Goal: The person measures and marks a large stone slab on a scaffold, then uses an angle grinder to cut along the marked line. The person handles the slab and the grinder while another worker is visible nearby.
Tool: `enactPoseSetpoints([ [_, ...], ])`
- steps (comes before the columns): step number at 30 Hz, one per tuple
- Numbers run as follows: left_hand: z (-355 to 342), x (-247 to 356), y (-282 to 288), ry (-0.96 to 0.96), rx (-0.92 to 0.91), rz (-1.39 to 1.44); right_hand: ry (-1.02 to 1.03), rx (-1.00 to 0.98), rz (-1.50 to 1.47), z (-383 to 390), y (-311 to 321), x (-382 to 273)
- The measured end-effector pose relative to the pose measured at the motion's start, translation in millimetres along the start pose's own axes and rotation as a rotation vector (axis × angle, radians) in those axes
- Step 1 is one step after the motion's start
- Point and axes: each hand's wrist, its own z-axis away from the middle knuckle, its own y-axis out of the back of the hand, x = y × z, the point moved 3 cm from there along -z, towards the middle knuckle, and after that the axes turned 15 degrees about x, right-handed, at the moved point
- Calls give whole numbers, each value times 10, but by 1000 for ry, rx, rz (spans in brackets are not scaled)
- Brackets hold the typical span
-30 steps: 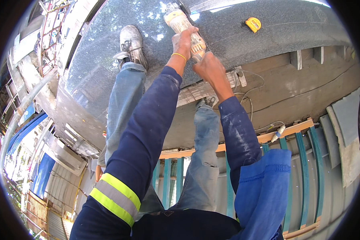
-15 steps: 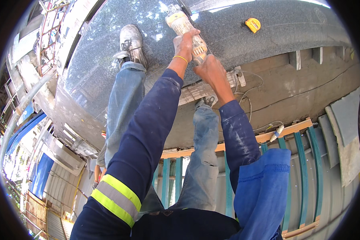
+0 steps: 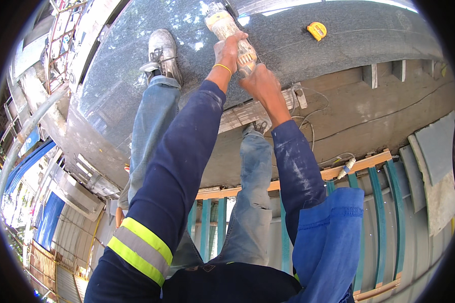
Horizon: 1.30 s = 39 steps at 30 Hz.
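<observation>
A dusty angle grinder [image 3: 221,24], its body whitish with orange vents, is held with its head pointing away from me at the far part of a dark speckled stone slab [image 3: 293,55]. My left hand [image 3: 228,52], with a yellow band at the wrist, wraps round the middle of its body. Closed on the rear end is my right hand [image 3: 263,85]. The head lies close to the slab near its light edge; whether the disc touches the stone cannot be made out. A yellow tape measure [image 3: 317,31] rests on the slab, right of the grinder.
My left shoe [image 3: 163,53] stands on the slab; the other foot is lower, beside a dusty pale plank [image 3: 232,119]. A loose cable runs over the brown ledge [image 3: 349,113] to a plug connector [image 3: 347,168]. Teal bars [image 3: 379,217] lie below; scaffolding stands at left.
The whole view has shifted slightly, moving things a little left in the picture. Both hands keep their hold, and the grinder has moved slightly left and away.
</observation>
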Motion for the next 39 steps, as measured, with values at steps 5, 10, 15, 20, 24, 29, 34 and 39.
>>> enactPoseSetpoints([
  [5, 54, -159, -11, 7, -20, -5, -1, 6, 24, 100, 30, 110],
  [10, 127, 46, -42, -29, 48, -4, 4, 22, 5, -18, -42, 67],
  [15, 69, 207, -77, 2, 54, 10, 22, 23, -50, -150, -53, 28],
  [20, 45, -17, 7, 19, 18, 15, 4, -3, 1, 9, -18, 37],
  [24, 81, -162, -12, -4, -4, -8, -10, 0, 15, 114, 17, 130],
  [29, -38, -42, -12, -9, -8, 1, 16, 15, 7, -14, -41, 59],
  [34, -3, 123, -85, 13, 54, 6, 20, 21, -29, -129, -48, 38],
  [39, 257, -17, -45, 2, 40, 4, -26, 4, 7, 47, 20, 103],
])
